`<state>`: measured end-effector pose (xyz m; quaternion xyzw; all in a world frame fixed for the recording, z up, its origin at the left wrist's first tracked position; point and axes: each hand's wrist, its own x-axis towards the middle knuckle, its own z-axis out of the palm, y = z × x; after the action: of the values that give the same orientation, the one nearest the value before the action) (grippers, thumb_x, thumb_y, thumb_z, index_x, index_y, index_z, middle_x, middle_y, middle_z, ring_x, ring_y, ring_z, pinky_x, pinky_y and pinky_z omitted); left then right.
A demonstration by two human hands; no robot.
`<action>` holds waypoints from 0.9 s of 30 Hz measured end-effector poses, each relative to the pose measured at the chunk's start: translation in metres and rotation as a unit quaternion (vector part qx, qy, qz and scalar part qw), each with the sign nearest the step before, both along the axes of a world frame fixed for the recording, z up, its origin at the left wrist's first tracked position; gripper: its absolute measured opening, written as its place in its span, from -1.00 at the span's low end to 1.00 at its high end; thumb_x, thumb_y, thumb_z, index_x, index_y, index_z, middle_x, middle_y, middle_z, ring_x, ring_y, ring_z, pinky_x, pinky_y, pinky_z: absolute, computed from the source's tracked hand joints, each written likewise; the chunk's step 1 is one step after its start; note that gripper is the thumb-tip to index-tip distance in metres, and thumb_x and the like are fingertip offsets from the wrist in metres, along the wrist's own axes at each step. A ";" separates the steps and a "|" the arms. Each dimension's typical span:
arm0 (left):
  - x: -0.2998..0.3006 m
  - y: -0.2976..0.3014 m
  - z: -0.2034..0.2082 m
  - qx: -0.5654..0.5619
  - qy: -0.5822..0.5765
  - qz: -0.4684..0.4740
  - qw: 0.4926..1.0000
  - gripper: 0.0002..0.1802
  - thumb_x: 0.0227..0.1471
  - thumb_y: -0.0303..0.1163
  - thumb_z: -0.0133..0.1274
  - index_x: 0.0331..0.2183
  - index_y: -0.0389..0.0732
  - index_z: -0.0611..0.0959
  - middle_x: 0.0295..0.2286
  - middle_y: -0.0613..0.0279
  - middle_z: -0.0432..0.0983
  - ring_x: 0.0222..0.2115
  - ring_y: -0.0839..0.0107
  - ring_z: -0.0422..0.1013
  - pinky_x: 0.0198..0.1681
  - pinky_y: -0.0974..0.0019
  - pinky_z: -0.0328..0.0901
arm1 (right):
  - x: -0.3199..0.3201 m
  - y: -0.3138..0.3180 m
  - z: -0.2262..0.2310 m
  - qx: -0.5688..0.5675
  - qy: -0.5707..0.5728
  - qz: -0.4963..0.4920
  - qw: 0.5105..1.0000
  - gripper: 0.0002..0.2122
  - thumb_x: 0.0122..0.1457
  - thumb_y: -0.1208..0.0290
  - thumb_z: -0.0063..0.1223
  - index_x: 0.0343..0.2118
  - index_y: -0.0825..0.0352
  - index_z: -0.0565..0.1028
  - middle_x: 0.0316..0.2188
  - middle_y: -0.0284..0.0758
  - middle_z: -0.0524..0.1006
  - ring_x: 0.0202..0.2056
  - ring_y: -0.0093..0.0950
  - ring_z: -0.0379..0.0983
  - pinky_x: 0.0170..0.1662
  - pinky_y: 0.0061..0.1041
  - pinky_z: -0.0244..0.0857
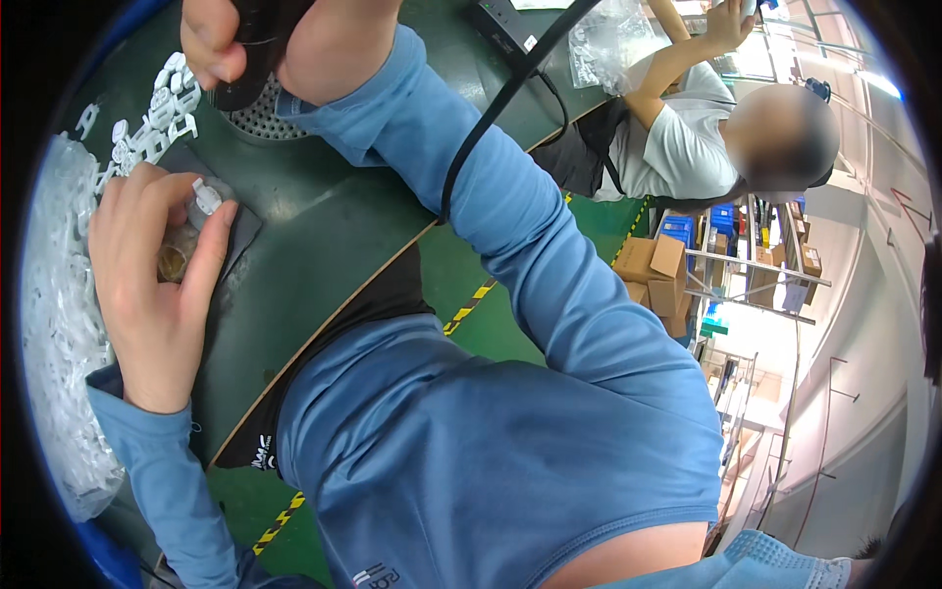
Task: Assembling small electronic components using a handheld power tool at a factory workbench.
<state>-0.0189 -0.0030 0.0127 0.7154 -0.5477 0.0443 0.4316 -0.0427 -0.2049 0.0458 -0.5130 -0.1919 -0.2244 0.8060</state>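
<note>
My left hand (pixel 147 265) is at the left of the dark green table, thumb and fingers closed around a small white plastic part (pixel 206 198). Under that hand lies a dark square pad (pixel 245 231), with a small round amber-coloured piece (pixel 174 260) showing between thumb and palm. At the top edge, my right hand (pixel 329 44) grips a dark cylindrical tool (pixel 257 44); its upper end is cut off by the picture's edge. The tool's lower end is over a round metal piece with a perforated top (pixel 263 116).
Loose white plastic parts (pixel 157 123) lie beyond my left hand. A large clear bag of white parts (pixel 64 344) lines the left side. A black cable (pixel 481 123) crosses above my right sleeve. Another person (pixel 677 137) sits farther along the table, near a black power strip (pixel 502 29).
</note>
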 end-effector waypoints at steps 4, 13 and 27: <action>-0.001 0.000 -0.001 -0.005 -0.004 0.000 1.000 -0.73 -0.11 -0.53 0.29 -0.33 -0.30 0.55 -0.46 0.16 0.35 -0.42 0.22 0.29 -0.30 0.21 0.18 | -0.012 0.007 0.010 -0.044 0.004 -0.054 0.998 -0.37 0.13 -0.16 0.17 -0.15 0.45 0.40 -0.64 -0.28 0.45 -0.70 -0.60 0.31 -0.60 -0.66 0.22; 0.000 0.003 -0.004 -0.003 -0.002 0.006 1.000 -0.73 -0.11 -0.52 0.30 -0.33 -0.30 0.56 -0.42 0.16 0.39 -0.41 0.22 0.30 -0.28 0.22 0.19 | -0.009 0.008 0.011 -0.052 0.049 -0.078 0.994 -0.33 0.10 -0.23 0.16 -0.13 0.44 0.39 -0.65 -0.29 0.44 -0.70 -0.58 0.30 -0.61 -0.63 0.23; 0.003 0.012 -0.019 -0.040 -0.046 0.006 0.998 -0.71 -0.15 -0.46 0.29 -0.35 -0.25 0.54 -0.40 0.20 0.40 -0.37 0.20 0.32 -0.27 0.21 0.17 | -0.017 0.018 0.016 0.049 -0.165 0.244 0.954 -0.38 0.10 -0.01 0.09 0.08 0.40 0.32 -0.42 -0.15 0.49 -0.45 -0.42 0.44 -0.32 -0.49 0.36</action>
<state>-0.0160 0.0086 -0.0066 0.6979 -0.5604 0.1021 0.4342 -0.0599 -0.1871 0.0619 -0.3661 -0.4299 -0.1114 0.8178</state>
